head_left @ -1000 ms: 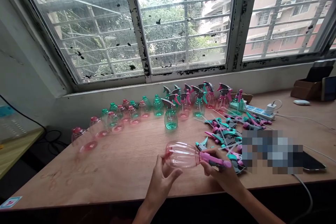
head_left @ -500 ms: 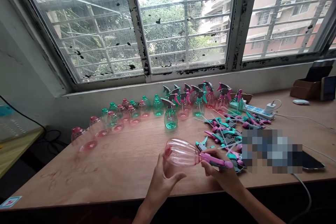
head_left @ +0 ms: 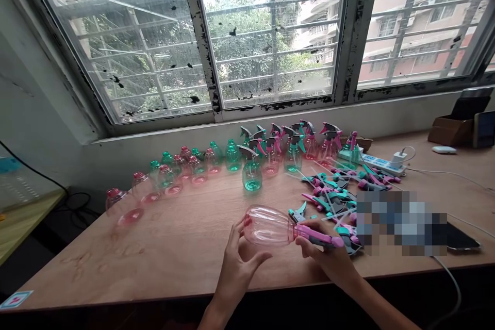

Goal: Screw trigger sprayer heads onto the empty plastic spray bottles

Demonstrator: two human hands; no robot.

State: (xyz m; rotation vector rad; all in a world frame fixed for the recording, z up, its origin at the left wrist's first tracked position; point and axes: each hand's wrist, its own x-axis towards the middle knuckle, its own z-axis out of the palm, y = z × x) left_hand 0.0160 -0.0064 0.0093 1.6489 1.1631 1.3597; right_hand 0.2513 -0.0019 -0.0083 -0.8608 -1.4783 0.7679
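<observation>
A clear pink bottle (head_left: 266,226) lies on its side in the air above the front of the table, its base to the left. Its neck meets a pink and grey trigger spray head (head_left: 319,237); how far the two are screwed together I cannot tell. My right hand (head_left: 323,250) is closed around the spray head near the collar. My left hand (head_left: 237,255) is open at the bottle's base, fingertips touching it and thumb spread away below. Right behind my right hand lies a pile of loose trigger heads (head_left: 334,198) with thin tubes, in pink, teal and grey.
Pink and green bottles without heads (head_left: 164,178) stand in rows at the back left. Several bottles fitted with trigger heads (head_left: 292,157) stand at the back middle. To the right are a power strip (head_left: 381,164), a phone (head_left: 460,238), a white mouse (head_left: 443,150) and cables.
My left hand has shifted slightly on the bottle's base, its fingers coming more to the near left side. My right hand and the bottle stay nearly still.
</observation>
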